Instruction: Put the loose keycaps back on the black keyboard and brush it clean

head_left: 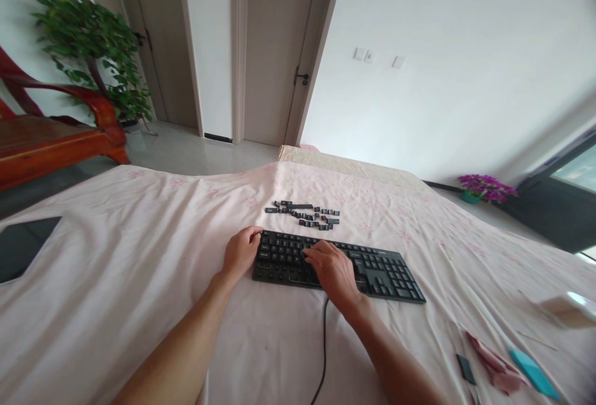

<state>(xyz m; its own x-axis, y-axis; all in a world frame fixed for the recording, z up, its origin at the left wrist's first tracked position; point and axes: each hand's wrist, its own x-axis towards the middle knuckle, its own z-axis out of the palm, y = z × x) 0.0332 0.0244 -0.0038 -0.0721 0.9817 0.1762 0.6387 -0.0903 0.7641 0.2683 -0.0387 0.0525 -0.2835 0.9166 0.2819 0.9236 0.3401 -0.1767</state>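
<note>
keyboard (372, 268) lies on the pink cloth (139, 305), beneath the right hand and just right of the left hand, its long axis running left to right, the right end slanting nearer. from its near edge a black cable (325, 343) trails toward the near side. the near rows at the left are bare of caps. the right hand (329, 266) is over the left-middle keys, fingers bent down; i cannot tell whether it pinches a cap. the left hand (241, 251) is closed on the far left corner, so it is the nearer one to that end. beyond the far edge, apart from it, lie loose keycaps (310, 215); open cloth spreads left, right and farther off.
</note>
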